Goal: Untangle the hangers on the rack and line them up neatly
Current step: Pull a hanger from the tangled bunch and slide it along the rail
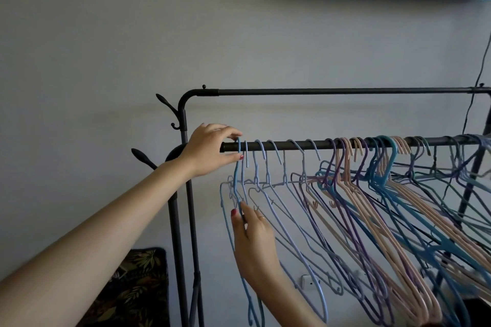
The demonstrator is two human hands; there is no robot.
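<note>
**Both hands raised, fingers closed on a blue hanger**

The left arm reaches in from the lower left, bare and nearly straight, rising toward the upper middle of the view. The left hand (210, 148) is held level with the wrist slightly bent back, thumb below and fingertips above, pinching the hook of the blue hanger (237, 167) (the nails are painted red). The right forearm comes up from the bottom edge, angled to the left. The right hand (252, 241) is turned back-outward, its thumb and forefinger pinching the same hanger lower down; a ring shows on one finger.
</note>
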